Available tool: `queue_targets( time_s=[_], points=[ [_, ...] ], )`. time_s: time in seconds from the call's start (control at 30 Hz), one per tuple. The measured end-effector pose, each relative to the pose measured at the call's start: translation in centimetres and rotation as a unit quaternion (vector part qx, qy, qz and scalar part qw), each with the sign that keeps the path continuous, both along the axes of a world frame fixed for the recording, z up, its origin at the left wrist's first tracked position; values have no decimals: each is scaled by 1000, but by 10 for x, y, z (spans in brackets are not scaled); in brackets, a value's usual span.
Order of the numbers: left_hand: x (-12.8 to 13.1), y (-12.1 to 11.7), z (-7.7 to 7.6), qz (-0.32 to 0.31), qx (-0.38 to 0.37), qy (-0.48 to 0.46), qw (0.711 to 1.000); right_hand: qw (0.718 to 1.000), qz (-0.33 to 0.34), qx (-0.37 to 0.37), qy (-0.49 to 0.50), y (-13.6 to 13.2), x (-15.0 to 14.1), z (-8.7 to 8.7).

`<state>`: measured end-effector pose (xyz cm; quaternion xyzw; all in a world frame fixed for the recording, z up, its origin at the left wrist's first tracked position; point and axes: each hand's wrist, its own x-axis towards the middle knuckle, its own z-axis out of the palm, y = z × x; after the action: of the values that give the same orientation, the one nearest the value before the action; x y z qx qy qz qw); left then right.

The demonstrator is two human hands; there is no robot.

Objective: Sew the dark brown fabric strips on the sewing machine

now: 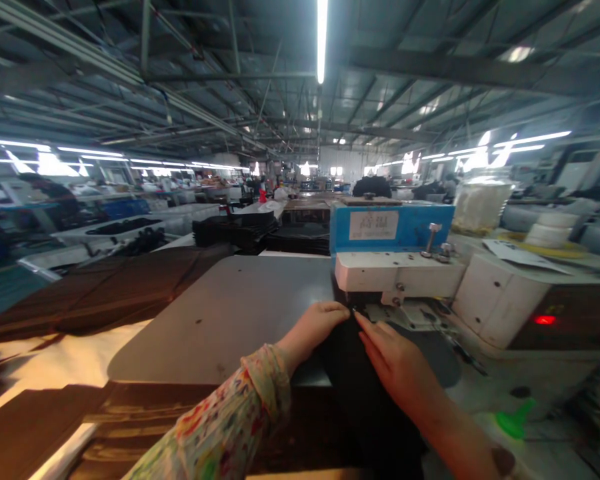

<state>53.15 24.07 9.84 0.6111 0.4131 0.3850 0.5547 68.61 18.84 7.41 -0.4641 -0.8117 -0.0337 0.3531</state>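
A long strip of black fabric point(353, 380) runs from the lower edge up under the head of a sewing machine point(400, 270). My left hand point(320, 323) pinches the fabric at its left side, with thumb and fingertips pressed together just in front of the machine's head. On the other side, my right hand point(393, 357) is closed at the fabric's right edge, its fingertips close to those of the left. The spot under the machine's head is dark, so the needle cannot be made out.
Left of the machine extends a grey metal work plate point(220, 320). Brown fabric pieces point(105, 287) lie in layers farther left, and black stacks point(235, 227) sit behind. At right are a control box with a red display point(545, 320), a clear jar point(483, 203) and a white thread spool point(553, 230).
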Motion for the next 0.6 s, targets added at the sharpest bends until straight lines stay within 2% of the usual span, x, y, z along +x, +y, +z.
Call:
queue_targets(
  time_s=[0.1, 0.2, 0.3, 0.43, 0.5, 0.6],
  points=[
    [-2, 2, -2, -20, -21, -24, 999, 992, -28, 45, -115, -4, -3, 1],
    [-4, 4, -1, -32, 29, -1, 999, 979, -45, 68, -188, -6, -6, 4],
    [-5, 6, 0, -39, 106, 37, 993, 972, -53, 68, -221, -6, -8, 7],
    [-2, 6, -4, -13, 103, 113, 988, 971, -59, 31, -229, -4, -9, 8],
    [1, 6, -7, 9, 152, 187, 970, 974, -67, -11, -216, -1, -10, 10],
    [5, 4, -9, 64, 285, 294, 910, 977, -79, -92, -173, 5, -10, 15]
  ],
)
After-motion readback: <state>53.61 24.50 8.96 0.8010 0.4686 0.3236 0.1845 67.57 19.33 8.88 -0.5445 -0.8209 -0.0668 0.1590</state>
